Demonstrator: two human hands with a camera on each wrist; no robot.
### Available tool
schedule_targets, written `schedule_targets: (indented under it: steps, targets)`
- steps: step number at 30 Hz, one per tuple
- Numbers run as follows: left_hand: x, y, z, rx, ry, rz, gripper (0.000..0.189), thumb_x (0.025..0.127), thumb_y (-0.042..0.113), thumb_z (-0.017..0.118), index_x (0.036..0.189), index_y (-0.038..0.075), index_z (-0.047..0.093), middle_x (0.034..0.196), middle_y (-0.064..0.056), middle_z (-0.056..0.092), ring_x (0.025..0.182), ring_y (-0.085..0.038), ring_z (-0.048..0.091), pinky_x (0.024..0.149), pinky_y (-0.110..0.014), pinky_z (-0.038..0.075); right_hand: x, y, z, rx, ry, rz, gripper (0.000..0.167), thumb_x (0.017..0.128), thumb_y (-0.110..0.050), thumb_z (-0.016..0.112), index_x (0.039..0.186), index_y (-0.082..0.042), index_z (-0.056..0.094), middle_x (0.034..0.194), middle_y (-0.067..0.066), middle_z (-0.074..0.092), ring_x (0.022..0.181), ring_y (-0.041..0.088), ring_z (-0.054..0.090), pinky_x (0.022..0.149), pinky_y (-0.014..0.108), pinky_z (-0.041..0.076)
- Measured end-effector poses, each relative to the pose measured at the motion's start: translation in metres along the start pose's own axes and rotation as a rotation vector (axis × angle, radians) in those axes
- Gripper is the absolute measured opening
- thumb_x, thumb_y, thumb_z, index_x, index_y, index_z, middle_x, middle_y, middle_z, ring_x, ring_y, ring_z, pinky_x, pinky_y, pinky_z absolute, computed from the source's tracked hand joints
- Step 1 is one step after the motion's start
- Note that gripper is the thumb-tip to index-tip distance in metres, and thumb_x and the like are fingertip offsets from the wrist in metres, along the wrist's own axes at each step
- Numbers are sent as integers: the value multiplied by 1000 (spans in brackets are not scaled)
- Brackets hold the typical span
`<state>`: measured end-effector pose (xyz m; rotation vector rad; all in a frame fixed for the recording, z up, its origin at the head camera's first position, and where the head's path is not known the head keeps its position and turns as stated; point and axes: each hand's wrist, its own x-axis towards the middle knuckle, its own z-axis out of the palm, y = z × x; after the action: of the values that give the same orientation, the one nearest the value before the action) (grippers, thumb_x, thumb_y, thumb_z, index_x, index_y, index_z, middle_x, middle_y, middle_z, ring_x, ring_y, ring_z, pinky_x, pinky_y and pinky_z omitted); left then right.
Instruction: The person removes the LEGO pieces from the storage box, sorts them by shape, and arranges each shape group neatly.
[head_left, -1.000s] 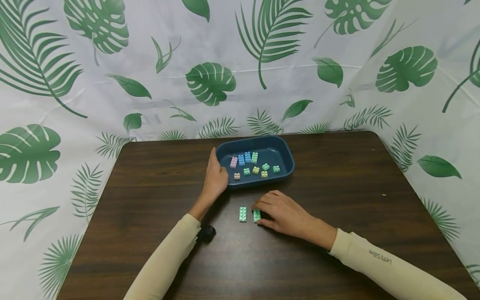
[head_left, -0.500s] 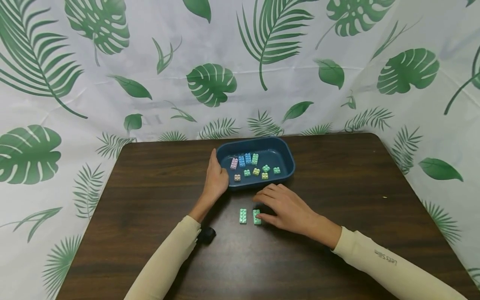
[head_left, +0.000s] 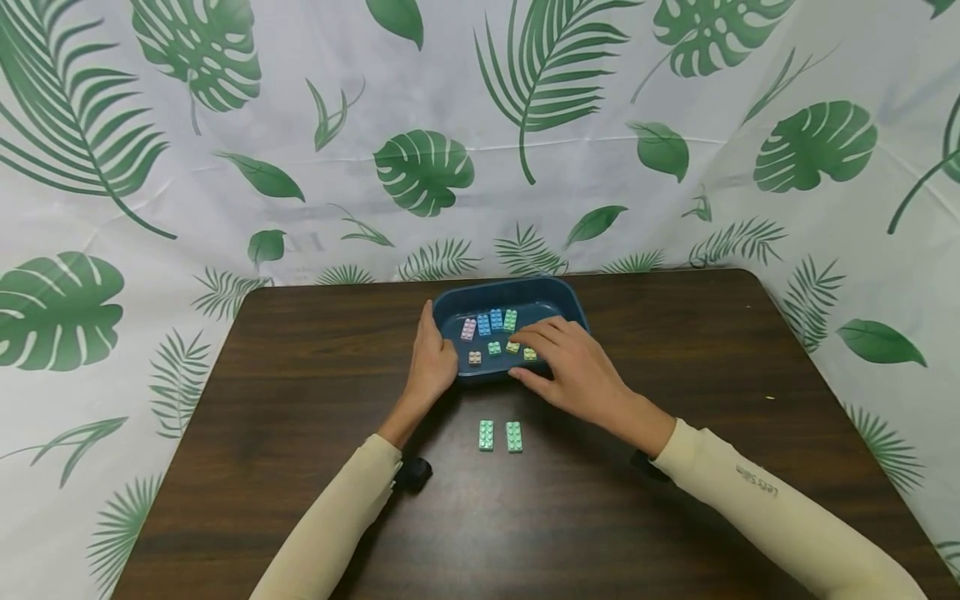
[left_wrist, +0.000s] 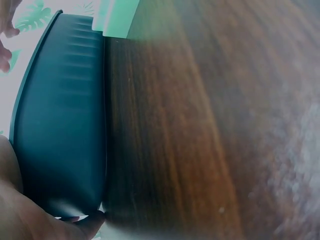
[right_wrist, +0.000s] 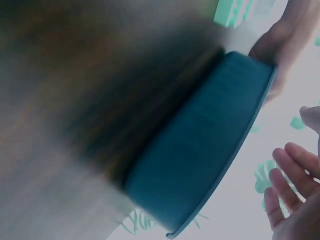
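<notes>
My left hand [head_left: 433, 357] holds the left end of a dark blue tray [head_left: 558, 287], its thumb at the near corner and its fingers along the outer side. Over the tray's near right part is my right hand [head_left: 573, 371], fingers relaxed and spread from the thumb, with nothing visibly held. Inside lie a pink brick [head_left: 468, 328], two blue bricks, a long green brick [head_left: 510, 320] and several small square ones, including a peach brick [head_left: 475, 357]. My right fingers hide part of the small bricks. Two light green bricks [head_left: 486, 435] [head_left: 513, 437] lie side by side on the table, apart.
The dark wooden table [head_left: 300, 367] extends to both sides of the tray. Behind it hangs a white cloth [head_left: 322, 183] printed with green leaves. A black wrist device [head_left: 413, 474] sits under my left forearm.
My right hand has let go of the right light green brick on the table and moved forward over the tray. My left hand has stayed on the tray.
</notes>
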<state>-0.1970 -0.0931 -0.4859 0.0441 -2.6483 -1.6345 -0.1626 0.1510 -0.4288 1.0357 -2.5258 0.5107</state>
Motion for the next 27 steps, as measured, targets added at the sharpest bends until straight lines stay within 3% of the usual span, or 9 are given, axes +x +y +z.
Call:
schedule_targets:
  steps: [7, 17, 27]
  targets:
    - [1, 0, -1, 2, 4, -11, 73, 104, 2, 38, 170, 3, 6, 179, -17, 9, 166, -32, 15, 134, -51, 18, 26, 14, 11, -13, 14, 54, 47, 92, -38, 82, 130, -13, 73, 126, 5, 76, 115, 26, 64, 99, 47, 55]
    - [0, 1, 0, 21, 8, -3, 73, 103, 1, 39, 170, 3, 9, 178, -18, 13, 164, -32, 18, 133, -51, 22, 47, 28, 25, -75, -46, 275, 49, 93, -40, 81, 133, -13, 71, 132, 10, 74, 119, 34, 63, 103, 52, 53]
    - [3, -2, 0, 37, 12, -2, 74, 102, 1, 39, 170, 3, 9, 178, -18, 14, 165, -31, 18, 133, -50, 21, 62, 45, 38, -170, -208, 381, 61, 93, -50, 78, 138, -9, 70, 134, 14, 74, 112, 35, 65, 93, 50, 57]
